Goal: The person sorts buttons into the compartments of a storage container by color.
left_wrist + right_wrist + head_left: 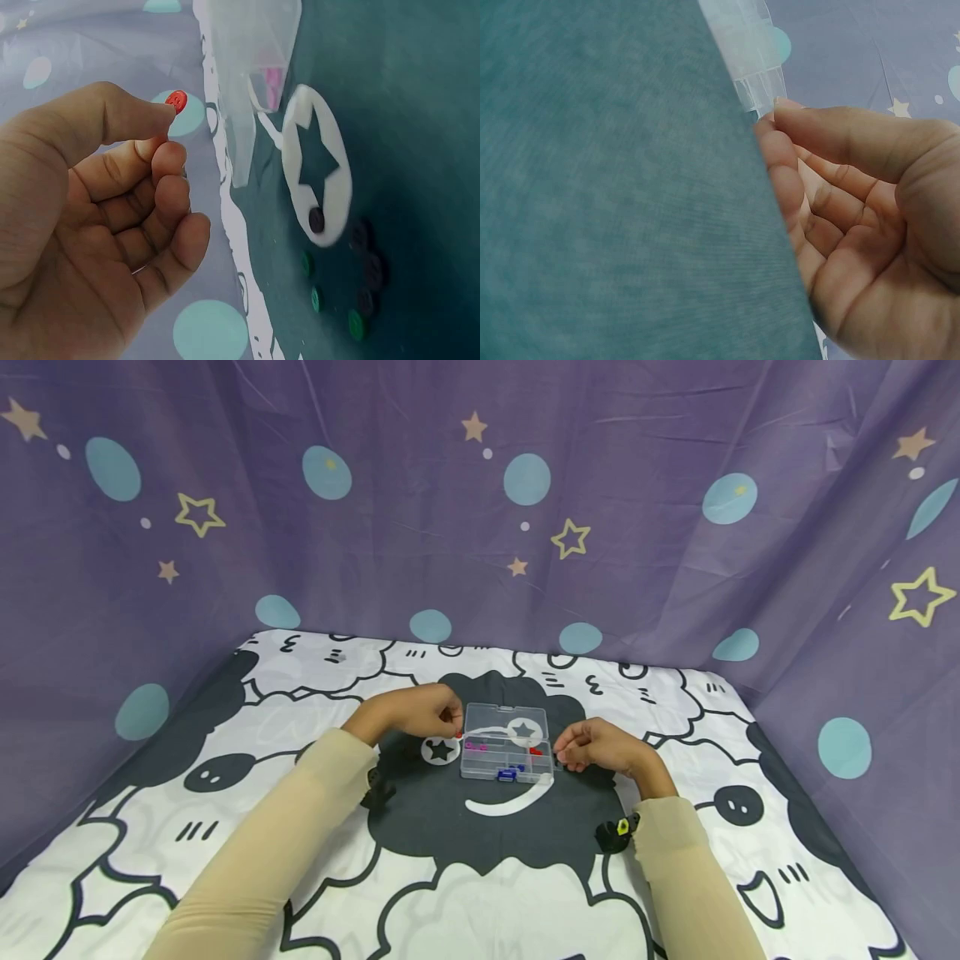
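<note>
A clear plastic compartment box [507, 762] lies with its lid [495, 717] raised at the back. Pink buttons [476, 747], red buttons [535, 751] and blue buttons [512, 772] sit in separate compartments. At the box's left side, my left hand [429, 710] pinches a red button [176, 100] between thumb and index finger, the other fingers loosely curled. On the opposite side, my right hand [604, 745] holds the box's right edge with thumb and index fingertips; the exact contact is partly hidden by the fingers.
Several black buttons [373, 270] and green buttons [356, 325] lie loose on the dark part of the patterned cloth [487, 835], below the left hand. A purple curtain [420, 560] hangs behind the cloth and along both sides.
</note>
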Motion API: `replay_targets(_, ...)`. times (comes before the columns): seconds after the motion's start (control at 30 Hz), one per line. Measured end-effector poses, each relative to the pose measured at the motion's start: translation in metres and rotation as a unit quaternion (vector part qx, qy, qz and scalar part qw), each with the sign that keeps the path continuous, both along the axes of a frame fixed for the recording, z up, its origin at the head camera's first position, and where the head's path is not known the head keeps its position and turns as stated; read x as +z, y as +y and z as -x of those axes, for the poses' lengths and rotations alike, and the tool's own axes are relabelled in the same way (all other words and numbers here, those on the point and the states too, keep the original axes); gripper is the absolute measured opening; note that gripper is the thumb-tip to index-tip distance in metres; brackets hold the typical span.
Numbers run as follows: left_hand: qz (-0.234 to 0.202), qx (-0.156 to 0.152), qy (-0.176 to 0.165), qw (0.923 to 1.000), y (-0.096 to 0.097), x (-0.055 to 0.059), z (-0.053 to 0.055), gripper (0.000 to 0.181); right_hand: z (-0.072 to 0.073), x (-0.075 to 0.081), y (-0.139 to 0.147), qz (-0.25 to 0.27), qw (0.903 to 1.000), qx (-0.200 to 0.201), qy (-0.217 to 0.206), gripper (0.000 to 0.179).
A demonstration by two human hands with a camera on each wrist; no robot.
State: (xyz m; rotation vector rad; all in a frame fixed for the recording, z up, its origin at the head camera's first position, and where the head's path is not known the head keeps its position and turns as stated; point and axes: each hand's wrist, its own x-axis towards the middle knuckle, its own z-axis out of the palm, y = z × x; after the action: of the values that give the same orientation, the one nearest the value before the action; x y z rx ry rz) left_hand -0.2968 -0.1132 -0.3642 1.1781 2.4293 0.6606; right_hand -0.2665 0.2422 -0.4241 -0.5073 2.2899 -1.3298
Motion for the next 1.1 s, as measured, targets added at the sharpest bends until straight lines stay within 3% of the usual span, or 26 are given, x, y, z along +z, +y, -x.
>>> replay_targets(0.5,-0.002,-0.016,0.006,0.9999,0.036,0.006,0.002,0.019,0.0,0.0,0.0,-0.003,1.0,-0.001,-0.002,0.019)
replay_targets(0.83,-0.02,-0.037,0.004,0.9991,0.055,-0.001,0.005,0.019,-0.001,0.002,-0.001,0.0,1.0,-0.003,-0.008,0.018)
replay_targets(1.1,-0.031,-0.037,-0.004,0.9988,0.071,-0.008,0.007,0.018,0.001,0.0,0.0,-0.003,0.9999,-0.008,-0.006,0.018)
